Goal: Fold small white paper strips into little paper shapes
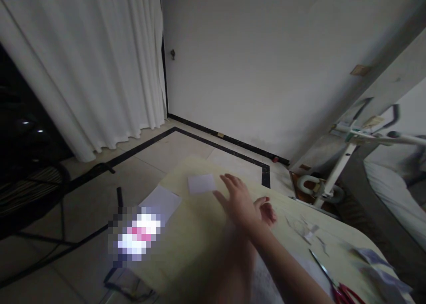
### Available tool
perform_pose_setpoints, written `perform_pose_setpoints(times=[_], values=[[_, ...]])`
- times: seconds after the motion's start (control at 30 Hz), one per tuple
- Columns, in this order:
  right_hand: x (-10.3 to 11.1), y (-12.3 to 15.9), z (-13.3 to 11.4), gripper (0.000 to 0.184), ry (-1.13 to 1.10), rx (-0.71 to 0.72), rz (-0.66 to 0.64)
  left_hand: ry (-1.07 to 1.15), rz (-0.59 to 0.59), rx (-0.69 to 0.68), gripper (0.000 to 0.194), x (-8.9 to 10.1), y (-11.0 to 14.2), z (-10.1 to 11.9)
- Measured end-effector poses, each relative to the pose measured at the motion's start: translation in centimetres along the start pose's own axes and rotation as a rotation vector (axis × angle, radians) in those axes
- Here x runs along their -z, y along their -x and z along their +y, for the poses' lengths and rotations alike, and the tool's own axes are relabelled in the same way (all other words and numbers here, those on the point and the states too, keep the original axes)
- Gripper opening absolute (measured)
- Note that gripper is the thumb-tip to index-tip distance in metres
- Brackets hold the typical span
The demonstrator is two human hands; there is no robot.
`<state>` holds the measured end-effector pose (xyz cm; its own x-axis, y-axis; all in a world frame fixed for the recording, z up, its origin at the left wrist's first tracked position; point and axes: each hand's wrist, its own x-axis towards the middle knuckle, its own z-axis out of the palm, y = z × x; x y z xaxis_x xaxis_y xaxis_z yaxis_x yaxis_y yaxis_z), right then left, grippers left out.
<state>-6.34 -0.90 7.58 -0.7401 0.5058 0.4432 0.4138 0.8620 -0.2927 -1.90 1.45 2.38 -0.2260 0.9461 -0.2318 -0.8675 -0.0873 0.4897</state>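
My left hand (237, 200) reaches out over a pale yellow table (199, 233), fingers stretched and apart, holding nothing. Its fingertips are just right of a small white paper square (201, 183) lying flat on the table. My right hand (268, 211) sits close behind the left, mostly hidden; its fingers look curled, and I cannot make out whether it holds anything. Both forearms come in from the bottom edge, the left one smeared by motion.
A larger white sheet (162, 202) lies at the table's left edge beside a pixelated patch (136, 235). Paper scraps (309, 231) and red-handled scissors (342, 290) lie to the right. White curtains (109, 73), a dark chair (29, 188) and an exercise bike (346, 162) surround the table.
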Motion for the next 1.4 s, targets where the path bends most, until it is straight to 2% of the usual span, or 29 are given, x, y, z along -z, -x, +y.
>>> perform_pose_setpoints(times=[0.1, 0.17, 0.3, 0.43, 0.6, 0.87, 1.03, 1.17, 1.23, 1.3, 1.33, 1.4], values=[[-5.4, -3.5, -0.9, 0.056, 0.031, 0.057, -0.152, 0.191, -0.001, 0.151, 0.008, 0.2, -0.3, 0.5], [-7.8, -4.4, -0.8, 0.057, 0.065, 0.030, -0.208, 0.286, 0.004, 0.214, 0.009, 0.4, -0.4, 0.7], [-9.8, -4.4, -0.3, 0.051, 0.112, 0.010, -0.242, 0.415, 0.007, 0.284, 0.010, 0.5, -0.5, 0.7], [-9.8, -4.0, -0.2, 0.053, 0.143, -0.013, -0.232, 0.475, -0.005, 0.321, 0.009, 0.4, -0.5, 0.5], [-9.8, -4.0, -0.4, 0.046, 0.152, -0.034, -0.192, 0.488, -0.016, 0.322, 0.005, 0.3, -0.5, 0.5], [-10.0, -3.9, -0.3, 0.038, 0.119, -0.064, -0.102, 0.493, -0.035, 0.310, 0.008, 0.3, -0.2, 0.7], [-10.1, -4.1, 0.0, 0.030, 0.016, -0.065, -0.019, 0.489, -0.034, 0.318, 0.007, 0.3, -0.3, 0.7], [-9.9, -4.2, 0.1, 0.024, -0.147, -0.044, -0.043, 0.475, -0.024, 0.310, 0.006, 0.3, -0.2, 0.5], [-9.2, -4.5, -0.1, 0.022, -0.210, -0.057, -0.008, 0.463, -0.019, 0.310, 0.007, 0.3, -0.2, 0.4], [-7.7, -4.8, -0.3, 0.023, -0.298, -0.108, 0.083, 0.388, -0.008, 0.281, 0.008, 0.4, -0.3, 0.6], [-6.6, -4.9, -0.3, 0.024, -0.378, -0.151, 0.128, 0.298, 0.000, 0.235, 0.009, 0.4, -0.4, 0.7], [-3.7, -4.8, 0.3, 0.029, -0.584, -0.300, 0.191, -0.056, 0.024, 0.000, 0.020, 0.5, -0.7, 1.4]])
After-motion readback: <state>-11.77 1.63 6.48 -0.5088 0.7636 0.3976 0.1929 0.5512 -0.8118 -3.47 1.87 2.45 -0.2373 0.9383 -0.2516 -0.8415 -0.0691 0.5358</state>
